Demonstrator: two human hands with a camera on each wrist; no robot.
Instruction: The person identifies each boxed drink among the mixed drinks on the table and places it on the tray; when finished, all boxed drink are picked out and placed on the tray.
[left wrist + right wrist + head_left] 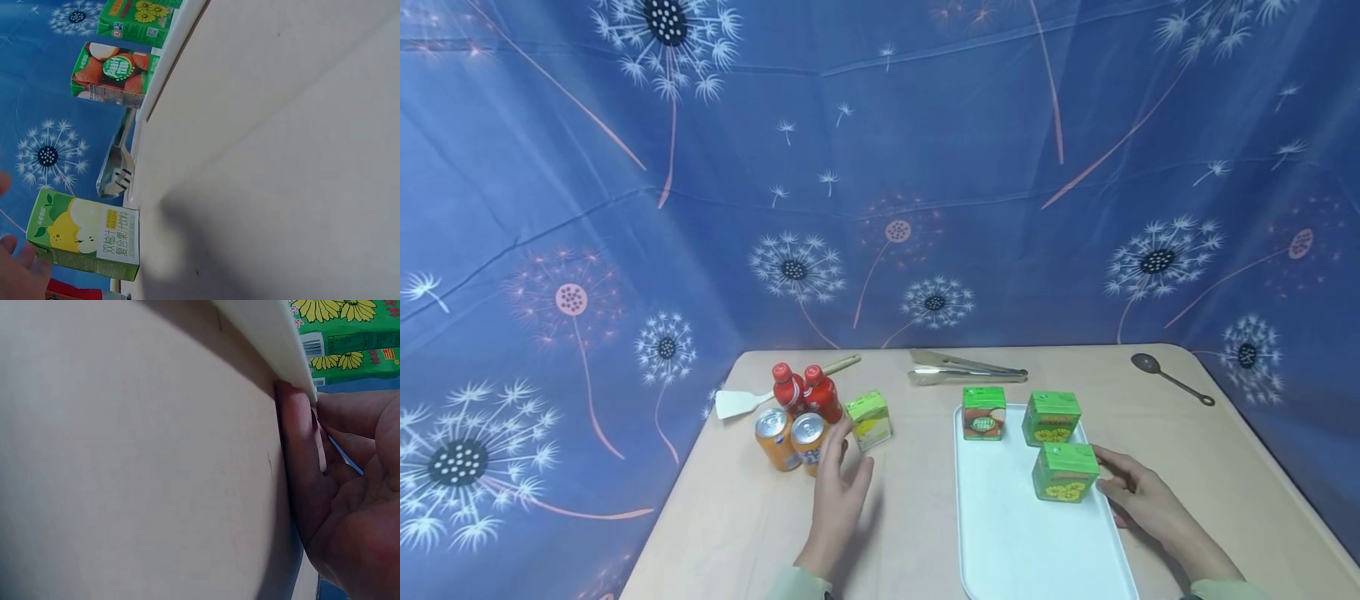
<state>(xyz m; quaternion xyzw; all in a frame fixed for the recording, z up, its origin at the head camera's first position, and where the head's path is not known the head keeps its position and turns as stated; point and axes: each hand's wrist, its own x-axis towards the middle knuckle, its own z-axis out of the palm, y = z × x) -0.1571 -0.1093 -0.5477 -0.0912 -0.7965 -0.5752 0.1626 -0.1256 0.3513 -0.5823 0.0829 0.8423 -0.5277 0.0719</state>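
Note:
My left hand (841, 496) hovers with parted, loosely bent fingers and nothing in them, close to a yellow-green juice box (868, 421) and beside two orange drink cans (777, 440). In the left wrist view, fingertips (25, 256) appear near one end of that juice box. At the right rim of the white tray (1022, 517), my right hand (1138, 496) grips the edge, one finger low against the rim and others above it. Just inside that rim stands a green juice box (1066, 472) with yellow flowers. A similar green box (1051, 418) and a red-fruit juice box (984, 414) occupy the tray's far end.
Two red-capped bottles (822, 396) stand behind the cans, with a white spatula (737, 404) lying behind them. Metal tongs (962, 369) lie beyond the tray. A dark spoon (1172, 379) lies at the back right. Blue dandelion-print cloth (880, 167) encloses the table.

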